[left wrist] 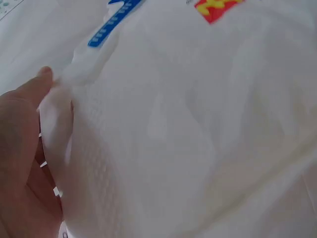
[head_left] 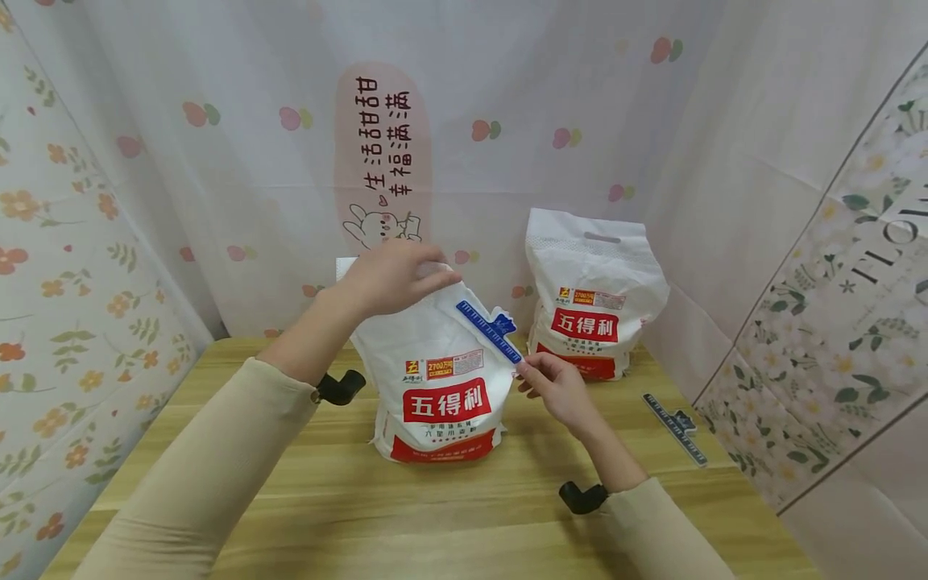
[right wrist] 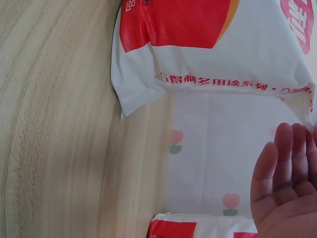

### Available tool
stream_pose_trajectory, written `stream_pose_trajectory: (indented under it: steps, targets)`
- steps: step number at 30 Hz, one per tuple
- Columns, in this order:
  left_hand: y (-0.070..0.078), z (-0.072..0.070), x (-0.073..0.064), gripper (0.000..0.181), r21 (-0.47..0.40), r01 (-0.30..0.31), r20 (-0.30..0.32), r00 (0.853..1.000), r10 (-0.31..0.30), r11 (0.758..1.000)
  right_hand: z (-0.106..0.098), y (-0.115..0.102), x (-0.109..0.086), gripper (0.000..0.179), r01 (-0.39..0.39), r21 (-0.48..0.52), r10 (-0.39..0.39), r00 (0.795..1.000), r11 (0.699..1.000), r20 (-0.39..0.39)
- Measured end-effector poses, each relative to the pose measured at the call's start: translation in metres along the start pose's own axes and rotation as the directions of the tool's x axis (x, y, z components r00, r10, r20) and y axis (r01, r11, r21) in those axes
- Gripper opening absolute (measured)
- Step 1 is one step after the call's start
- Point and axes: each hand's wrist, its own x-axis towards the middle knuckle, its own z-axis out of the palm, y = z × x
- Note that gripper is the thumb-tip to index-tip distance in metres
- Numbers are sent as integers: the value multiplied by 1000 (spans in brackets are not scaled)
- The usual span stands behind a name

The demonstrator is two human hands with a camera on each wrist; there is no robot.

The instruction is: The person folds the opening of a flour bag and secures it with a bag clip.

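A white flour bag (head_left: 435, 346) with red labels stands on the table, its top leaning right. My left hand (head_left: 397, 278) holds its top edge, thumb in front and fingers behind; in the left wrist view, the hand (left wrist: 25, 148) is around the folded top. Across the bag's right shoulder slants a blue strip (head_left: 489, 330) with white markings and a cut-out shape on its upper side. My right hand (head_left: 558, 391) pinches the strip's lower end at the bag's edge. In the right wrist view, the fingertips of that hand (right wrist: 287, 183) are right at the bag (right wrist: 218, 64).
Behind and to the right stands a second flour bag (head_left: 594, 298) with a handle slot. A similar strip (head_left: 674, 427) lies on the wooden table (head_left: 406, 515) at the right. Printed curtains (head_left: 478, 97) hang close behind and at both sides.
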Motion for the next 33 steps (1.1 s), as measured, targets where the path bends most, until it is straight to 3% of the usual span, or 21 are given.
stream_pose_trajectory:
  steps: [8,16,20,23,25,27,30,32,33]
  targets:
    - [-23,-14,-17,29,-30,42,-129,991,-46,999,1,-2,0,28,15,0,-15,1000,1000,-5]
    - [-22,-13,-12,32,12,30,-135,990,-28,999,3,-2,0,29,-20,-6,20,1000,1000,-14]
    - [-27,-15,-17,31,-45,62,-156,985,-69,997,3,-1,-1,30,-26,-5,26,1000,1000,-12]
    - [-36,-18,-28,31,-157,111,-205,968,-142,981,3,0,0,30,-8,-2,8,1000,1000,-12]
    - [-43,-18,-38,40,-276,163,-239,943,-232,947,2,0,0,29,5,1,-5,1000,1000,-14]
    - [-50,-15,-50,56,-434,203,-247,910,-333,878,1,-1,0,30,19,1,-19,1000,1000,-14]
    - [-58,-2,-69,78,-669,233,-181,869,-460,705,1,-2,0,29,29,-3,-29,999,1000,-16]
    - [-63,9,-79,75,-760,231,-131,861,-491,607,1,-2,-1,28,30,-3,-30,999,1000,-20]
    - [-65,16,-83,71,-787,222,-118,861,-494,576,1,-2,-1,27,27,-1,-27,999,1000,-23]
